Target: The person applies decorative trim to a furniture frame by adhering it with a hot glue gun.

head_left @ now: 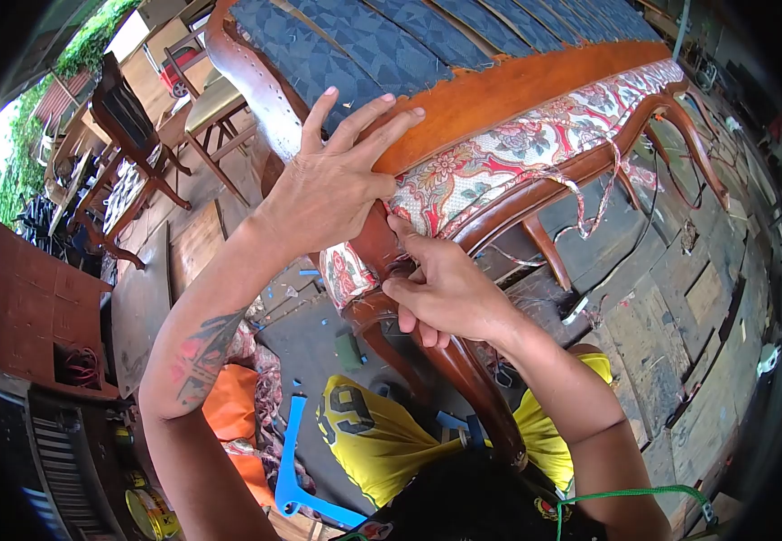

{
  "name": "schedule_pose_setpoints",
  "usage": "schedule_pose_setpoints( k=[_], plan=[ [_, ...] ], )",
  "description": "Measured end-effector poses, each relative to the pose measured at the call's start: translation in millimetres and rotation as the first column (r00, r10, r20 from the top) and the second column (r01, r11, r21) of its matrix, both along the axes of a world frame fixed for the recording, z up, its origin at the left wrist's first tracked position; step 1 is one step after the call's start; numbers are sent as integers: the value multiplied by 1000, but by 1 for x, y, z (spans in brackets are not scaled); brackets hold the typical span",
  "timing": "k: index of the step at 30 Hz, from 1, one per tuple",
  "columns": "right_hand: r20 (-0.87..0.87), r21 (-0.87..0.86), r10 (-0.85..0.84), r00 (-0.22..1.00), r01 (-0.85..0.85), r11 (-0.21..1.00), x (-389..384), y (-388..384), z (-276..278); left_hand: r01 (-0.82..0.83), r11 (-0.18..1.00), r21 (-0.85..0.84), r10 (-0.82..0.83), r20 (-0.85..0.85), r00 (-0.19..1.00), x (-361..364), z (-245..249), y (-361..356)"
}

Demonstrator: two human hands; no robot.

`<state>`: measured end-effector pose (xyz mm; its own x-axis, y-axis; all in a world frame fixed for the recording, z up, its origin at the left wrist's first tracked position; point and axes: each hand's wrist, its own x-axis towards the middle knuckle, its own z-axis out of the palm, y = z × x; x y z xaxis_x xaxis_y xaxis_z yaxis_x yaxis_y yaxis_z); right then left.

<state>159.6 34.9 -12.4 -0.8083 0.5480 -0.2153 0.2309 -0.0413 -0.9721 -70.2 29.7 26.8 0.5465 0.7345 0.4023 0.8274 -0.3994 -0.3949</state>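
Observation:
A carved wooden sofa with its back towards me fills the upper middle, its blue patterned backing (319, 45) above a brown wooden rail (499, 95). Red-and-white floral fabric (490, 149) covers the seat edge below. My left hand (337, 185) lies against the near corner of the sofa, fingers spread over the rail and backing. Just beneath, my right hand (449, 293) is closed at the wooden corner post (376, 242), thumb and fingers drawn together. Whatever those fingers hold is hidden. A strip of floral trim (580, 194) hangs loose from the seat frame.
Wooden chairs (129, 135) stand at the left. A curved blue piece (296, 478) and orange fabric (236, 419) lie near my legs. A yellow can (150, 514) is at lower left. A dark cord (630, 257) crosses the plank floor (639, 361).

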Motion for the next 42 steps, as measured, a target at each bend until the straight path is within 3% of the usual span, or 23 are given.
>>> schedule_pose_setpoints(
  k=[14, 26, 34, 38, 42],
  plan=[
    [19, -6, 10, 1000, -10, 1000, 3, 2, 5, 18, 999, -52, -22, -82, 996, -2, 2, 4],
    [-6, -1, 16, 1000, -16, 1000, 2, 1, 3, 12, 998, -54, -8, 73, 997, 9, 10, 0],
    [-1, -3, 21, 1000, -21, 1000, 4, 1, 4, -161, 982, -97, 155, -66, 986, 23, 20, 1],
    [-15, -10, 32, 999, -32, 999, 5, 3, 2, -155, 983, -102, 151, -53, 987, 28, 19, 5],
    [-29, -16, 51, 998, -51, 999, 5, 5, -3, -45, 995, -90, 34, -123, 992, 27, 26, 0]
  ],
)
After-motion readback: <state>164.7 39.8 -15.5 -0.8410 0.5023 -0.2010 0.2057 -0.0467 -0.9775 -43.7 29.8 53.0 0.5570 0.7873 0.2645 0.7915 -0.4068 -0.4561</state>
